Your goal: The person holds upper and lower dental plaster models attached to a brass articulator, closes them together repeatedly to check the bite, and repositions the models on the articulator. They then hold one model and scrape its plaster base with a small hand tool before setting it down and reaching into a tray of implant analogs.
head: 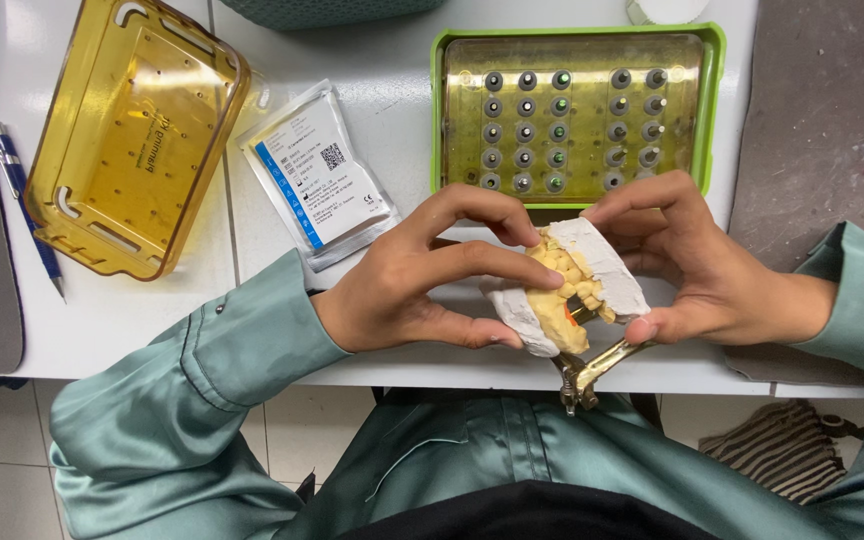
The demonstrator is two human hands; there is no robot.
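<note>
Both hands grip jaw cast [572,285]: left hand [422,275] pinches at 9 o'clock, right hand [707,270] at 3. Inspecting step, prob. Next needs steady hold; bur tray [717,110] at 12.

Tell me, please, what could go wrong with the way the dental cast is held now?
1. Both hands, left hand and right hand, hold the hinged dental cast at the table edge; a slip could drop it to the floor.
2. Fingertips press the plaster halves; they might shift or chip.
3. The open bur tray lies just behind; a knuckle could knock it.
</note>
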